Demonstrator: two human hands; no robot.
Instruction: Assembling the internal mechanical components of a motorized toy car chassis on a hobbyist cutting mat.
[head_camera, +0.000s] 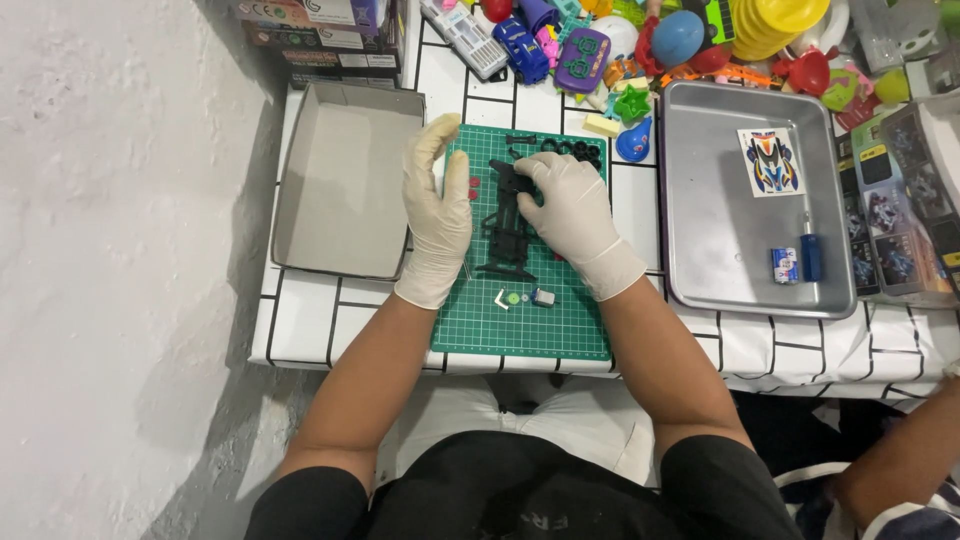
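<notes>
My gloved left hand (437, 215) rests flat, fingers extended, on the left edge of the green mat (525, 325), grasping nothing. My right hand (574, 212) curls over the black chassis (505, 235) at mat centre, fingertips gripping its upper end. Black tyres (573, 151) lie at 1 o'clock on the mat; small parts (525, 297) lie at 6 o'clock. At 9 o'clock sits a grey box lid (345, 180), nothing visible inside. At 3 o'clock, a metal tray (715, 240) holds a sticker sheet (771, 161), a battery (785, 265) and a blue screwdriver (811, 252). Toys (640, 45) crowd 12 o'clock.
</notes>
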